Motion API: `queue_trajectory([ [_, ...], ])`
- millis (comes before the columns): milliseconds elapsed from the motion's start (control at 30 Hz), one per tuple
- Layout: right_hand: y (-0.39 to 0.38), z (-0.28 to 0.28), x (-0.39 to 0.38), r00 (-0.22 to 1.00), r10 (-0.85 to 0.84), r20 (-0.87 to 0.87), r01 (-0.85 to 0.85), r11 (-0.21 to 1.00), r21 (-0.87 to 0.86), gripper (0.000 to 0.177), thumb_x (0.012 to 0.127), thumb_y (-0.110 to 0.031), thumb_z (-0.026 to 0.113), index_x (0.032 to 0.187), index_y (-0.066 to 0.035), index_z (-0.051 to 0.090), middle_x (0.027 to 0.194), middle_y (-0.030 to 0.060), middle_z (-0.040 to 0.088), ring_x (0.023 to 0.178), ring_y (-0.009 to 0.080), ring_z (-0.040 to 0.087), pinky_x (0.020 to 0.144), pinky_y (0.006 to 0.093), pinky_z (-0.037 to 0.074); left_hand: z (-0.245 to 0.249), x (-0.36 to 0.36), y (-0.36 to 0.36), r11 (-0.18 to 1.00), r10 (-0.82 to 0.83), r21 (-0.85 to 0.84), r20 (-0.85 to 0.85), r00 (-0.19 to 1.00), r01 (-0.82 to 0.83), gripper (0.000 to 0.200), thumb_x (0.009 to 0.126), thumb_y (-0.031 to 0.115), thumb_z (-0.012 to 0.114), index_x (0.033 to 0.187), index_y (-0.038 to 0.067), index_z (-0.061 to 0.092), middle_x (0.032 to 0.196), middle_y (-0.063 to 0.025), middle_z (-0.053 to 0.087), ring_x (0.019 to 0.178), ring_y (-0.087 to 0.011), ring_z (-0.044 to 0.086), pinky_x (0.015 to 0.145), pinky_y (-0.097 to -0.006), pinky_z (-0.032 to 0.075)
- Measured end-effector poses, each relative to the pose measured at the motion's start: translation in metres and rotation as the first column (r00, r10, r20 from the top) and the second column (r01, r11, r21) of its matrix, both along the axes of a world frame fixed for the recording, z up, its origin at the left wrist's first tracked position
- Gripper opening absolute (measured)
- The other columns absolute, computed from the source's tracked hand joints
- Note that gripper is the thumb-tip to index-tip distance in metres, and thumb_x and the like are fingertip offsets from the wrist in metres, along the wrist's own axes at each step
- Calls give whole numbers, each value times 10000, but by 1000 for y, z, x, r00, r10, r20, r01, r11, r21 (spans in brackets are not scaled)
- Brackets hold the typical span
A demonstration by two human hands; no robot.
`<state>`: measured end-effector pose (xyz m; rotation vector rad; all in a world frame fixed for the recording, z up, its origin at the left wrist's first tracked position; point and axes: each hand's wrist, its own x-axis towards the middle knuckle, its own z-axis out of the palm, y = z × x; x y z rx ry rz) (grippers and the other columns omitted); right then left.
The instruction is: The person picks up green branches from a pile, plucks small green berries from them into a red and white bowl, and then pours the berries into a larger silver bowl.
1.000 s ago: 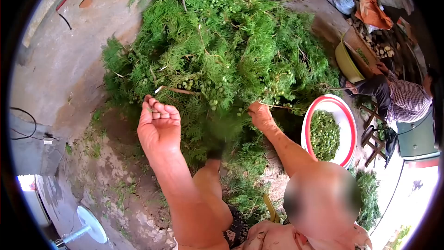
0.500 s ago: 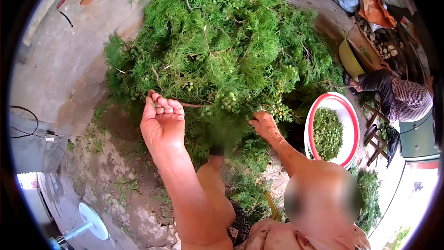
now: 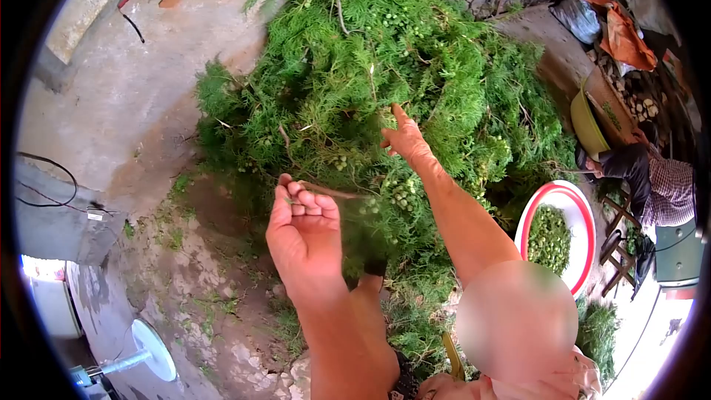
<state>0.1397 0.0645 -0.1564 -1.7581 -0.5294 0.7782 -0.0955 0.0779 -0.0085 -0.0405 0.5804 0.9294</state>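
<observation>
A large heap of cut evergreen branches (image 3: 459, 52) with feathery foliage and small pale green cones (image 3: 400, 196) lies in front of me. My left hand (image 3: 307, 215), palm turned up, has its fingers curled around the brown stem of a branch (image 3: 333, 192) at the heap's near edge. The stem runs right towards a cluster of cones. My right hand (image 3: 407, 139) reaches over the heap, its index finger stretched out and touching or just above the foliage. Nothing shows in its grasp.
To the right stands a white basin with a red rim (image 3: 589, 244), holding picked green bits (image 3: 548, 241). Beyond it a person in a checked top (image 3: 670, 185) sits near a yellow-green tub (image 3: 587, 122). A round pale blue stand (image 3: 153, 348) is at lower left.
My right hand has moved up and away from the near edge, over the middle of the heap, and its fingers have opened. The left hand keeps the stem. The view has shifted slightly.
</observation>
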Motion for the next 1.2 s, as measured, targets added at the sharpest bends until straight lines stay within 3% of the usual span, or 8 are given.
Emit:
queue_trajectory([
  [167,26,-15,-4,975,120,186,-98,987,-125,765,795,-95,609,1417,-106,163,1315,204,423,803,249,627,679,379,507,9,8,-4,1000,-7,-23,-48,999,6,105,889,153,540,958,75,549,738,24,554,634,-86,501,633,-250,442],
  [200,24,-21,-4,966,144,215,-114,983,-146,570,765,-153,661,1285,-80,438,1213,203,509,875,299,598,768,388,473,6,6,-3,1000,-8,-14,-26,1000,8,108,887,150,542,960,72,557,744,22,565,642,-97,511,639,-263,445],
  [367,-28,6,-16,730,-72,680,72,997,29,178,742,-181,688,824,-27,652,931,191,582,724,325,573,662,384,458,-4,3,-1,999,-41,1,40,998,41,113,881,145,548,954,62,573,751,18,587,652,-120,528,650,-288,450],
  [500,-78,65,-3,926,-297,-235,354,899,259,224,854,-99,576,1036,31,600,995,101,625,732,218,613,700,309,528,-5,14,-15,994,-106,-2,-46,993,106,104,884,160,545,937,77,579,762,17,595,661,-113,545,642,-283,457],
  [800,-166,147,-57,794,-117,-597,514,653,556,118,839,-91,592,927,-13,608,899,76,613,828,234,614,770,365,551,11,76,-98,812,-505,167,-280,816,560,161,833,130,608,954,24,603,900,-94,642,816,-170,609,829,-321,464],
  [1000,-202,146,-95,607,128,-785,546,651,528,245,772,-58,641,1003,-39,561,1119,150,539,935,289,570,959,405,427,-5,84,-112,757,-494,407,-157,855,512,205,854,128,579,1015,2,597,926,-91,645,678,-112,558,625,-279,470],
  [1067,-209,119,-96,334,249,-909,687,596,415,472,793,-43,576,1215,-97,370,1201,183,461,949,268,563,770,340,522,5,82,-111,740,-562,371,-119,819,562,208,852,101,578,1038,8,580,875,-78,635,685,-135,569,559,-288,482],
  [1200,-237,111,-108,584,115,-803,227,927,298,219,876,-212,534,1012,-41,516,919,109,575,807,192,597,655,291,516,16,100,-125,826,-259,458,-208,943,328,229,825,32,599,1049,29,550,873,-95,620,742,-195,587,622,-350,509],
])
